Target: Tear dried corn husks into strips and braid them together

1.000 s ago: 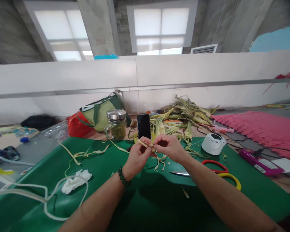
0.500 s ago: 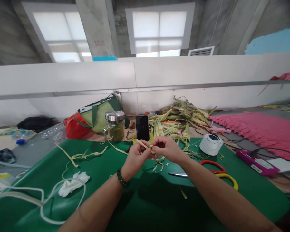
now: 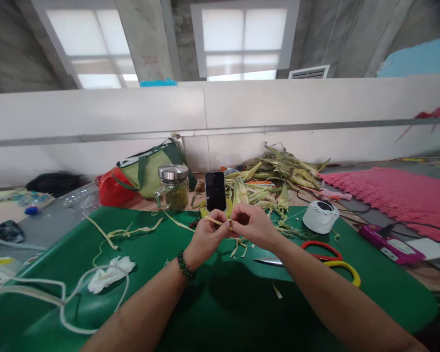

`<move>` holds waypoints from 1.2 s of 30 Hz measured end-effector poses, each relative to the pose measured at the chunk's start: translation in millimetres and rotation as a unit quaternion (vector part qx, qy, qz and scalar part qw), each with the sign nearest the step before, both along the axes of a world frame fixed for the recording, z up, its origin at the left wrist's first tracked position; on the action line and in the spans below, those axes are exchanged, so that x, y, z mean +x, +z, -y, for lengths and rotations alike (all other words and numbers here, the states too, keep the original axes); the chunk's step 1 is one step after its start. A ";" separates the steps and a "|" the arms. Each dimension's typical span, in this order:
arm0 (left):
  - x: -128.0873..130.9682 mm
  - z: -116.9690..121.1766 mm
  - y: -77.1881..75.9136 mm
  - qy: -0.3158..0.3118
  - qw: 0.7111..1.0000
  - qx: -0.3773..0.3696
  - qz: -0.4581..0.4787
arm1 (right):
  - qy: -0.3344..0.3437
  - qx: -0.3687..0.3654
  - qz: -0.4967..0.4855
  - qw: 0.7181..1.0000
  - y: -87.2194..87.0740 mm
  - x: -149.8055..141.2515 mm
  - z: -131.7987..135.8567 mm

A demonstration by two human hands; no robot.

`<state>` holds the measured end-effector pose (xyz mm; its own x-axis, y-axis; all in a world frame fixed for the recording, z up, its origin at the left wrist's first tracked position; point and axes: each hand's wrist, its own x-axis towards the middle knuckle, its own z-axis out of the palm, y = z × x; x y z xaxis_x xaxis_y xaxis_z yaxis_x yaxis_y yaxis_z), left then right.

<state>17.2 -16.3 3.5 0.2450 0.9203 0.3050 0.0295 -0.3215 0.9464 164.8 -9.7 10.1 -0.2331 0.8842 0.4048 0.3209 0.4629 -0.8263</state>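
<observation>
Over the green mat (image 3: 242,313), both of my hands meet around a pale yellow strip of corn husk (image 3: 213,221). My left hand (image 3: 206,239), with a dark bead bracelet at its wrist, pinches the strip between thumb and fingers. Thumb and fingertips of my right hand (image 3: 254,226) close on the same strip at its right end; the exact grip is partly hidden by the fingers. Just behind the hands a black phone (image 3: 215,191) stands upright on a yellow holder. Scissors (image 3: 317,256) with one red and one yellow handle lie under my right forearm.
Corn husks (image 3: 282,168) are heaped at the back. A glass jar mug (image 3: 174,190) stands left of the phone, before a green bag (image 3: 152,171). A white device (image 3: 320,217), purple power strip (image 3: 390,244), crumpled tissue (image 3: 112,275) and white cable (image 3: 64,305) lie around.
The husk strip in my fingers has tilted slightly flatter, with its left end lower and closer to my left hand. The view has shifted a little; the rest stays in place.
</observation>
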 end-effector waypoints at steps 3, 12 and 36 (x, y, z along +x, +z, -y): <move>0.6 0.6 -1.0 0.005 1.000 0.001 0.000 | 0.064 -0.059 -0.029 0.996 1.8 1.4 -1.2; 0.5 -5.2 -10.7 0.038 0.999 0.006 -0.026 | -0.046 0.099 0.039 0.993 -11.0 -7.7 -2.2; -3.8 -2.9 -12.2 0.049 0.989 0.120 -0.069 | 0.029 0.041 -0.008 0.999 2.2 8.6 -3.2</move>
